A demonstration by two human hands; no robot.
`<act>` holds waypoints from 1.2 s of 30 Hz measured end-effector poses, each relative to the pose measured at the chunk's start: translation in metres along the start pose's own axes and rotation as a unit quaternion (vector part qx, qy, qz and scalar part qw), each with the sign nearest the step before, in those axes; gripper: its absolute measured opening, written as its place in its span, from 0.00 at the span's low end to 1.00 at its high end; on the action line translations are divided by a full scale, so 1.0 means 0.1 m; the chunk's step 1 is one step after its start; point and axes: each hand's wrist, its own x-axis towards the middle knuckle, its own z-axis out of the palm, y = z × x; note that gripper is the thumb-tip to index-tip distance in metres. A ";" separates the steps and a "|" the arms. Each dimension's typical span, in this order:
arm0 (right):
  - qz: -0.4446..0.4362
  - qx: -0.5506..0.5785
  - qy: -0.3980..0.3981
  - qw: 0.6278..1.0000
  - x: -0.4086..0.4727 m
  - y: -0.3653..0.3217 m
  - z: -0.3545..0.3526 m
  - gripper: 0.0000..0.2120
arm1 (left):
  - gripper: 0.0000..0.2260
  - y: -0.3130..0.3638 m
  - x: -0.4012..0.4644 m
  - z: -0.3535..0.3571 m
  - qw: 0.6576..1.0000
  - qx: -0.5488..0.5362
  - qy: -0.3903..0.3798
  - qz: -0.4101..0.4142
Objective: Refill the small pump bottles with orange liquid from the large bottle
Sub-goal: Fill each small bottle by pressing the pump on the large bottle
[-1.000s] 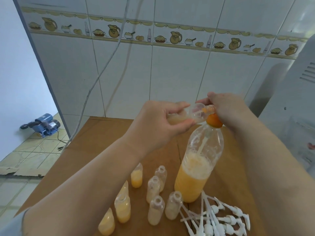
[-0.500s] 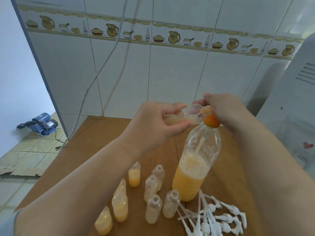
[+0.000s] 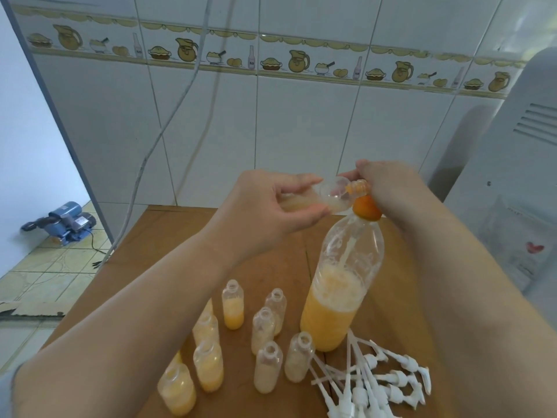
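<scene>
Left hand point(image 3: 265, 206): fingers and thumb curled round a small bottle point(image 3: 328, 197), holding it almost sideways, neck pointing right at the top of the large bottle point(image 3: 343, 285).
Right hand point(image 3: 391, 191): up at the orange top point(image 3: 366, 208) of the large bottle, fingers bent round the small bottle's neck as far as I can see. Can't tell exactly what it pinches, the contact is hidden.
Large bottle: upright on the wooden table point(image 3: 156, 242), roughly half full of orange liquid with foam on top.
Held bottle: only a little pale liquid lying along its lower side, so my guess is this fill has barely started.
Others: open small bottles point(image 3: 265, 342) stand just left of the big one, some part filled, some nearly clear.
Pump heads point(image 3: 370, 384): loose white pile at the foot of the large bottle.
Tip: keep the two necks lined up and touching, go slow so the foam doesn't overflow, and tilt the small one upright as the level climbs.
Risk: that tall bottle looks tippy with hands working at its top, and the open ones sit close by.
</scene>
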 end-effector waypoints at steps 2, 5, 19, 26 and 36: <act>-0.007 -0.026 -0.014 1.000 0.00 -0.04 -0.03 0.16 | 0.21 0.05 0.01 -0.05 1.000 0.007 -0.003 0.011; -0.031 -0.108 -0.031 0.993 0.00 -0.05 -0.06 0.16 | 0.21 0.09 0.00 -0.08 1.000 0.010 0.004 0.029; -0.064 -0.101 -0.023 0.993 0.06 0.00 -0.05 0.16 | 0.22 0.06 -0.05 -0.07 1.000 0.007 0.010 0.027; -0.044 -0.123 0.007 0.991 0.10 0.10 0.04 0.19 | 0.21 -0.02 -0.04 0.01 1.000 0.009 -0.001 0.008; -0.080 -0.062 -0.012 0.995 0.15 0.11 -0.01 0.16 | 0.21 0.00 -0.04 -0.01 1.000 0.006 0.014 0.019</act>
